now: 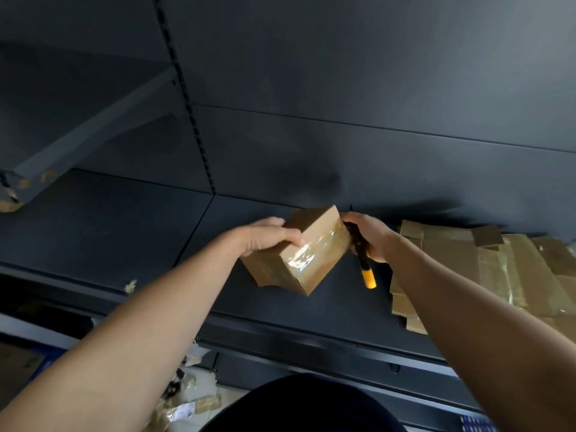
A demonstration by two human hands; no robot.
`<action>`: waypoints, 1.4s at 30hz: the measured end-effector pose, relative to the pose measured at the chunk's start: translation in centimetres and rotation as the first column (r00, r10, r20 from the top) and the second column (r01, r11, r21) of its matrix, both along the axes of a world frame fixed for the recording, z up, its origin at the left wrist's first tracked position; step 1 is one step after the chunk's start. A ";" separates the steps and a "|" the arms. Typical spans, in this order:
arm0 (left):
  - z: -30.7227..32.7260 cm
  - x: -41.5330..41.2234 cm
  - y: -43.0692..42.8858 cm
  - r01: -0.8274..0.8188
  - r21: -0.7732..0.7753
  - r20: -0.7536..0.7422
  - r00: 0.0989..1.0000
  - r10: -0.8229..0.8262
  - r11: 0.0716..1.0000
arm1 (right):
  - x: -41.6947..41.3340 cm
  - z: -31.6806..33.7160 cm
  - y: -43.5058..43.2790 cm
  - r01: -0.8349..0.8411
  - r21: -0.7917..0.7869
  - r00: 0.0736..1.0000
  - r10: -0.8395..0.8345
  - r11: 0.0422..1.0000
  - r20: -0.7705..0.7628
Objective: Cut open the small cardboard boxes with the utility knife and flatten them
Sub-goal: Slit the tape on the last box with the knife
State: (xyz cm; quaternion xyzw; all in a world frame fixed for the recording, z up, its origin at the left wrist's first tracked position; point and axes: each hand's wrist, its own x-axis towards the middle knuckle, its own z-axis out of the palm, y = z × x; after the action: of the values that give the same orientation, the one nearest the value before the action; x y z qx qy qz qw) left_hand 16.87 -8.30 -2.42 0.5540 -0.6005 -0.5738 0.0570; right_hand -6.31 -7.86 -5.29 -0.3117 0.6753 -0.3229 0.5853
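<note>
At frame centre, the left hand (268, 236) grips a taped cardboard box (299, 254); the right hand (371, 236) clutches a utility knife (364, 266). Flattened boxes (486, 269) lie right; this one remains uncut.

Taped brown box (299, 247) tilted beside yellow-ended knife (363, 260).

Bare left hand (265, 236) and right hand (372, 236), bare forearms (140, 322), dark navy garment (299, 403).

dim, soft blur, glare on box tape (300, 260)
</note>
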 end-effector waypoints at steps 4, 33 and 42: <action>-0.7 0.9 -0.5 -0.195 0.016 -0.204 0.959 0.195 0.981 | -0.7 2.3 -0.7 -0.105 0.045 0.994 0.106 0.993 -0.022; -0.8 0.0 1.1 0.050 -0.412 0.241 0.969 0.056 0.910 | 3.3 9.5 -1.1 -0.878 0.373 -0.441 -0.203 0.301 -0.874; -1.2 0.2 1.6 0.022 -0.383 0.240 0.968 0.076 0.924 | 4.4 8.0 0.2 -0.762 0.514 -0.606 -0.152 0.393 -0.781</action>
State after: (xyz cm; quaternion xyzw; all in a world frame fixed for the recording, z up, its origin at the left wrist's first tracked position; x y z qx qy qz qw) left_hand 17.09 -6.74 -3.65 0.6085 -0.6952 -0.3704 0.0958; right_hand -1.93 -7.64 2.73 -0.8376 0.4304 0.2027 -0.2685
